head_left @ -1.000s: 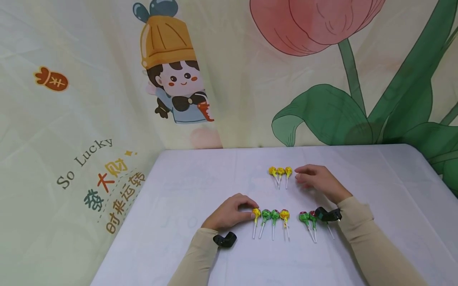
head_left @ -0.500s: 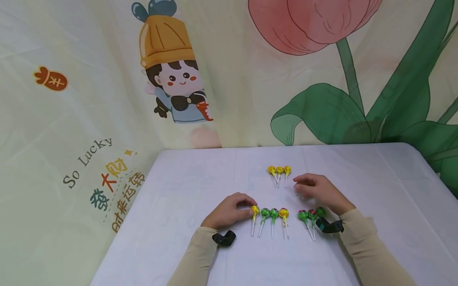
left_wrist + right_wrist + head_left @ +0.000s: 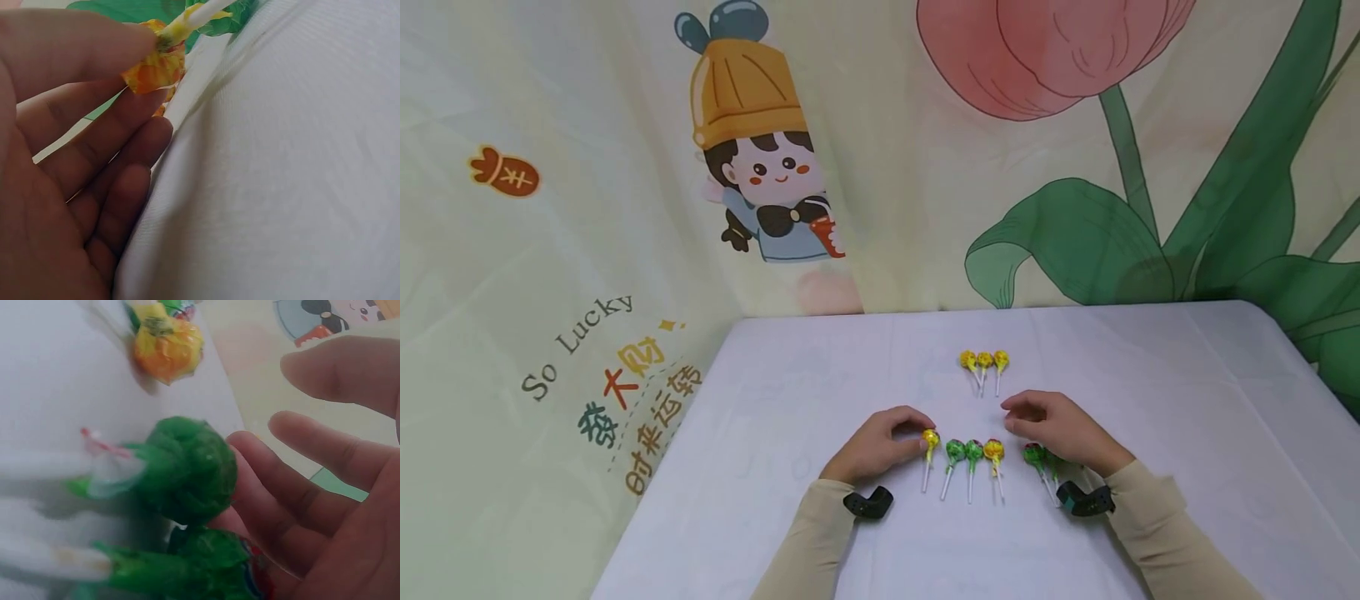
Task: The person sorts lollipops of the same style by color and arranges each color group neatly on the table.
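My left hand (image 3: pixel 880 443) pinches a yellow-wrapped lollipop (image 3: pixel 931 439) by its head between thumb and forefinger; the left wrist view shows its orange-yellow wrapper (image 3: pixel 155 72) close up. To its right lie two green lollipops (image 3: pixel 955 451) and another yellow lollipop (image 3: pixel 994 450), sticks toward me. My right hand (image 3: pixel 1060 427) hovers with fingers loosely bent, holding nothing, above the right-hand group of green lollipops (image 3: pixel 1034 455), partly hiding that group. In the right wrist view, a green lollipop head (image 3: pixel 190 469) appears in front of the fingers.
Three yellow lollipops (image 3: pixel 984 361) lie together farther back on the white-covered table (image 3: pixel 820 367). A printed cloth (image 3: pixel 895 167) hangs behind the table. Each wrist wears a black band (image 3: pixel 868 503).
My right hand has come nearer to me, away from beside the back yellow lollipops, and now covers more of the right-hand group. The left hand's yellow lollipop has shifted slightly left.
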{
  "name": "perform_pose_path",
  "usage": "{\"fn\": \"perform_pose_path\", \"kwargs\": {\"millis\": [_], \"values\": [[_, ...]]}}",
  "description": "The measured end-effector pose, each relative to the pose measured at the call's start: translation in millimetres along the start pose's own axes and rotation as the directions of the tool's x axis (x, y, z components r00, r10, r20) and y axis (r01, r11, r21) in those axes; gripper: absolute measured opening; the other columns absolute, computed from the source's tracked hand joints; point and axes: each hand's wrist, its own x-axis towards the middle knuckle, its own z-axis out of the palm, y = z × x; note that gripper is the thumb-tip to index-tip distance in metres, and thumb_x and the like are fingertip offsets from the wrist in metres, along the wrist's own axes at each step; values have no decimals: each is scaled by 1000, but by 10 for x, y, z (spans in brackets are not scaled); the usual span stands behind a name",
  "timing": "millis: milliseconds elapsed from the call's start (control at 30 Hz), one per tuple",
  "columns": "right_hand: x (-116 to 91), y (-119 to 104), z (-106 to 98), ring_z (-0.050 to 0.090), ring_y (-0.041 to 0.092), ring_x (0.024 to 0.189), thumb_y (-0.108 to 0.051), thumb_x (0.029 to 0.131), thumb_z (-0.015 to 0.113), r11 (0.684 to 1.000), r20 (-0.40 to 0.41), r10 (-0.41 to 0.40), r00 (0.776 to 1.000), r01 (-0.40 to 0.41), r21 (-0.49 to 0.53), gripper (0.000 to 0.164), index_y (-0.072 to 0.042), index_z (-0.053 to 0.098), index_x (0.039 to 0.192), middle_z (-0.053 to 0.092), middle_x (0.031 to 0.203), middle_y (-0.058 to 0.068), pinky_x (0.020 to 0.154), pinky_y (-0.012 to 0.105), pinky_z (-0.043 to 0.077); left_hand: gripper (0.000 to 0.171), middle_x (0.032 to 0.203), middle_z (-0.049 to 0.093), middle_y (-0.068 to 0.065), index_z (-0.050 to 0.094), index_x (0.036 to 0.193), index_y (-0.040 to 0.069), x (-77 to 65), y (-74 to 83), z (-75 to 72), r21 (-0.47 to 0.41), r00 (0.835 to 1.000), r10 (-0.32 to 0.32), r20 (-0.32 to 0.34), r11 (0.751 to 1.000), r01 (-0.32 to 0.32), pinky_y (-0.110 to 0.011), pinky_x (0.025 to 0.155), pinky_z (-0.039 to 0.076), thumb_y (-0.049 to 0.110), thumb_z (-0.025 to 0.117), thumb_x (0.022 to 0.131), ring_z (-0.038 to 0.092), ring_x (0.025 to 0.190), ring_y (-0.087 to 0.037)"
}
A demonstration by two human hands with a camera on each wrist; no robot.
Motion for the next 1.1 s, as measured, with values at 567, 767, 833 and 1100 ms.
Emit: {"fn": "perform_pose_path", "kwargs": {"millis": [567,767,833,1100], "values": [[-25,-24,4,60,16,92,-22,92,73,984,83,-104,991,115,-137,28,-7,69,116,66,103,-2,81,34,53,22,108,67,13,71,114,26,77,-60,32,-13,995,-17,-101,1000,16,-33,88,48,22,72,92,60,96,-13],[-43,-37,33,60,15,92,-20,92,73,976,85,-124,989,137,-167,29,-6,70,117,66,104,-2,81,33,53,21,106,68,12,71,113,25,75,-67,34,-13,993,-8,-118,1000,7,-31,85,49,23,72,92,61,93,-14],[-47,-41,45,60,14,91,-19,92,74,972,84,-137,987,150,-181,29,-5,70,116,66,104,-1,81,33,53,21,106,68,12,71,113,24,74,-71,35,-15,992,-2,-122,1000,0,-31,85,49,22,73,92,61,92,-15],[-51,-40,64,62,12,91,-19,91,75,961,70,-156,985,168,-218,28,-5,71,115,67,104,-2,81,33,53,22,108,68,10,70,115,24,90,-106,56,-51,985,-16,-174,999,7,-33,88,50,22,73,93,62,97,-13]]}}
